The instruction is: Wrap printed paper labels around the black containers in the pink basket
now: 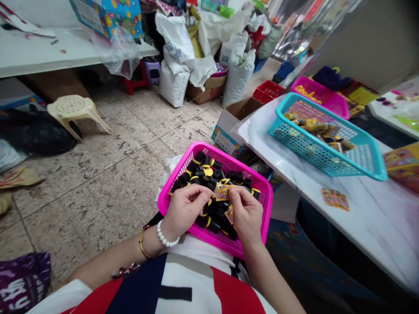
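My right hand (247,214) pinches a small orange-yellow printed label (223,192) between thumb and fingers. Another printed piece (229,214) shows just under those fingers. Close by the label's left edge, my left hand (187,206) has thumb and forefinger pressed together; what they hold, if anything, is too small to make out. Both hands are above a pink plastic basket (266,209) on my lap. Inside it lie several black cylindrical pieces with yellow rims (216,174), partly hidden by my hands.
On the marble-patterned table (369,218) at right stand a turquoise basket (360,163) of yellow-wrapped cylinders and a pink basket (342,109); a small label stack (335,199) lies near its edge. An open carton (229,126), white sacks (175,74) and a stool (73,107) stand beyond.
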Demonstrator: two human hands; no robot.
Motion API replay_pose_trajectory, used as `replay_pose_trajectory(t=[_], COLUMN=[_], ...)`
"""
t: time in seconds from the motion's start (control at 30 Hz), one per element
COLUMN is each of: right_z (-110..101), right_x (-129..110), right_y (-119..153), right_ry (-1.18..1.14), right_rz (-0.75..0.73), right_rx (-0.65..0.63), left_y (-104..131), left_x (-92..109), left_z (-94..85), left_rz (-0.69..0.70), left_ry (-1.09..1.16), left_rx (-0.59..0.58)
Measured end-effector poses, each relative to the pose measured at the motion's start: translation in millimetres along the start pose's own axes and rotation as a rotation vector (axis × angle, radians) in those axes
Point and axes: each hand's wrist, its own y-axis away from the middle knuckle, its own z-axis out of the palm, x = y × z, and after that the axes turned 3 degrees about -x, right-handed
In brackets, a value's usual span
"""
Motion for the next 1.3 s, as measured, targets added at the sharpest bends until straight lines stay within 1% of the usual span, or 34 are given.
replay_pose_trajectory(t=[0.13, 0.23, 0.33, 0.47, 0.57, 0.73, 0.8, 0.87, 0.93, 1.0, 1.03, 1.1, 1.13, 1.2, 1.27, 1.3], right_z=[8, 12, 13, 13, 16, 21, 21, 18, 16, 17, 18, 25, 29, 36, 39, 39], right_x=[-2, -2, -1, 2, 3, 6, 7, 9, 11, 12, 13, 11, 10, 6, 2, 1], right_y=[3, 6, 8, 8, 9, 11, 7, -5, -25, -49, -61, -80, -86, -93, -93, -93], right_ry=[0.007, 0.042, 0.041, 0.068, 0.089, 0.059, 0.057, 0.079, 0.189, 0.410, 0.543, 0.776, 0.856, 0.934, 0.960, 0.982], right_rz=[-0.041, -0.085, -0.117, -0.168, -0.225, -0.283, -0.289, -0.274, -0.249, -0.222, -0.206, -0.171, -0.157, -0.150, -0.163, -0.169], right_rx=[0.012, 0.021, 0.064, 0.090, 0.060, -0.045, -0.109, -0.171, -0.190, -0.214, -0.248, -0.357, -0.406, -0.457, -0.449, -0.415], left_y=[-1, -2, -3, -3, -4, -5, -6, -9, -12, -17, -19, -22, -23, -25, -26, -26], left_x=[3, 3, 1, 0, 1, -1, -4, -7, -7, -6, -6, -4, -4, -4, -4, -5], left_z=[-2.1, -2.2, -3.3, -5.0, -4.8, -5.1, -7.7, -12.0, -16.8, -21.1, -22.9, -25.7, -26.8, -28.7, -29.7, -29.8], left_rz=[0.022, -0.037, -0.099, -0.086, -0.088, -0.158, -0.191, -0.220, -0.230, -0.242, -0.258, -0.298, -0.315, -0.337, -0.359, -0.371], left_ry=[-0.005, 0.065, 0.125, 0.128, 0.127, 0.168, 0.166, 0.176, 0.225, 0.307, 0.348, 0.408, 0.428, 0.458, 0.486, 0.496], left_rx=[0.038, 0.047, 0.044, 0.036, 0.036, 0.021, 0.025, 0.023, 0.035, 0.069, 0.088, 0.109, 0.113, 0.110, 0.096, 0.084])
